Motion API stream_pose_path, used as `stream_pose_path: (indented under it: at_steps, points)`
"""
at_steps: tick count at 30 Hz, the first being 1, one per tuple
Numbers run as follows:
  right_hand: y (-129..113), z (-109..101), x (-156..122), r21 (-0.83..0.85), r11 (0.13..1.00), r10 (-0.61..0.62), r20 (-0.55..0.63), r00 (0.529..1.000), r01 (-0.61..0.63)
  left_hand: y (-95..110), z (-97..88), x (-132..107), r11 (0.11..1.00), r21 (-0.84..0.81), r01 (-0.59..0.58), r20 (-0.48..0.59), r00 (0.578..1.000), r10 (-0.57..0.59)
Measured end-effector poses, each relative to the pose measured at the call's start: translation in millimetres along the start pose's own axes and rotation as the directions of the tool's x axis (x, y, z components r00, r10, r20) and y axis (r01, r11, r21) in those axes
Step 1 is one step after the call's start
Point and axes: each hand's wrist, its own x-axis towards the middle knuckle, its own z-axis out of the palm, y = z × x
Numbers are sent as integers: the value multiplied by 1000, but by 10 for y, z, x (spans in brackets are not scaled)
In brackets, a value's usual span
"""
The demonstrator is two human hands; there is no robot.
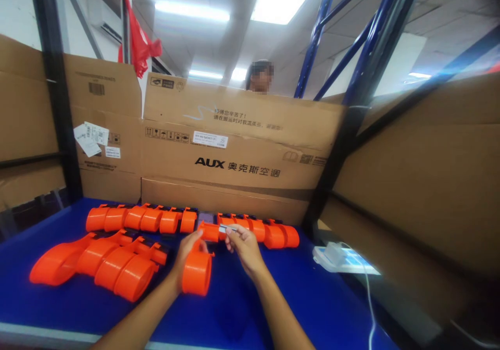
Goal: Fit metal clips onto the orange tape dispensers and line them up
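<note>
My left hand [186, 253] is closed around an orange plastic funnel-shaped part [197, 269], holding it just above the blue table [253, 308] with its wide end toward me. My right hand [244, 246] pinches a small silvery-grey piece [226, 228] at the narrow end of that part. Both hands meet near the middle of the table, in front of a row of like orange parts [156, 219].
Several more orange parts [105, 264] lie in a group at the left. A small purple-grey box [205, 218] sits in the back row. A white device with a cable [339, 259] rests at the right. Cardboard boxes [234, 152] wall the back and sides; a person's head [260, 76] shows behind.
</note>
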Motion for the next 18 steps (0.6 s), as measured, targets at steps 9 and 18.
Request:
stream_pose_path:
  at_steps: [9, 18]
  points:
    - [-46, -29, -9, -98, 994, -41, -12, 999, 40, 51, 12, -38, 985, 150, -82, 30, 996, 78]
    - [19, 24, -2, -131, 988, -85, -36, 996, 79, 74, 100, -130, 968, 208, -137, 23, 991, 135]
